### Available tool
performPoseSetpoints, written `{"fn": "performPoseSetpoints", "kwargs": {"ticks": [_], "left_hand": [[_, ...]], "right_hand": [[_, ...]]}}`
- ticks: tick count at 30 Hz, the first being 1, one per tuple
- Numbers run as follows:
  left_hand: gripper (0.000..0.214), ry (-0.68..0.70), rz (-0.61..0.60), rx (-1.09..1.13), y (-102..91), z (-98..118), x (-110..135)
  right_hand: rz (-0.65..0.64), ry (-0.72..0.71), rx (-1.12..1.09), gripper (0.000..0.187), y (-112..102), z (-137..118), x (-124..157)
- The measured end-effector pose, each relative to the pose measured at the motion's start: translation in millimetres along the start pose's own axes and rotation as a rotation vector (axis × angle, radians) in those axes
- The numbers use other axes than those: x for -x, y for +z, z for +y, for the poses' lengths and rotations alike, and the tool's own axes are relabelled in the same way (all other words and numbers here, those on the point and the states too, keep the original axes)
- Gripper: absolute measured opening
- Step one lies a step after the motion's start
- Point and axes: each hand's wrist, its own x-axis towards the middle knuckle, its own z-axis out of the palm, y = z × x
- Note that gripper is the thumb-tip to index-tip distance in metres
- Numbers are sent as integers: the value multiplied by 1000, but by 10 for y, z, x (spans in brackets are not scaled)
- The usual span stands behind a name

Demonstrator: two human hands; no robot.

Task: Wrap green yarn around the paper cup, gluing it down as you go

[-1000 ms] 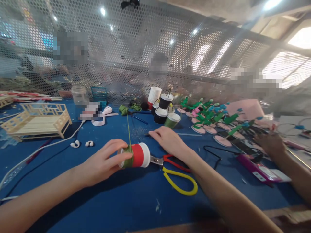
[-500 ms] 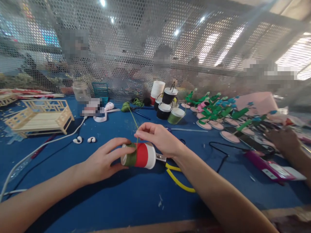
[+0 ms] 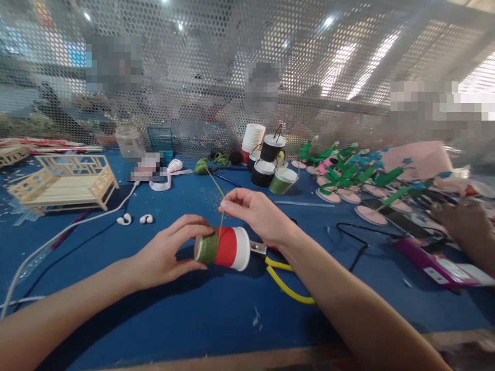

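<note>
A paper cup (image 3: 226, 246), red in the middle with a white rim to the right, lies on its side over the blue table. Green yarn (image 3: 209, 247) is wound around its base end. My left hand (image 3: 170, 251) grips that end, fingers on top and thumb underneath. Above the cup, my right hand (image 3: 253, 214) pinches the yarn strand (image 3: 221, 221) between thumb and fingertips. From there the strand runs back to a green yarn ball (image 3: 201, 166). Yellow-handled pliers or cutters (image 3: 288, 283) lie behind the cup's rim, partly under my right forearm.
Yarn-wrapped cups (image 3: 264, 173) and a white cup stack (image 3: 253, 138) stand at the back. A small wooden bed frame (image 3: 67, 185), earbuds (image 3: 124, 219) and a white cable (image 3: 83, 220) lie left. Right are green craft plants (image 3: 350, 178), a purple box (image 3: 435, 262) and another person's hand (image 3: 458, 219).
My left fingers have shifted back toward the cup's base, showing more of the wound green yarn. My right hand still pinches the strand, slightly higher. The view has moved a little.
</note>
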Motion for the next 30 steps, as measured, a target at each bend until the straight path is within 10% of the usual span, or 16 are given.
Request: {"fn": "performPoseSetpoints", "kwargs": {"ticks": [23,30], "left_hand": [[28,256,86,-327,-4,46,15],[42,108,32,-165,13,-3,43]], "right_hand": [[-207,0,154,14,82,50,40],[-173,-88,313,14,92,47,49]]}}
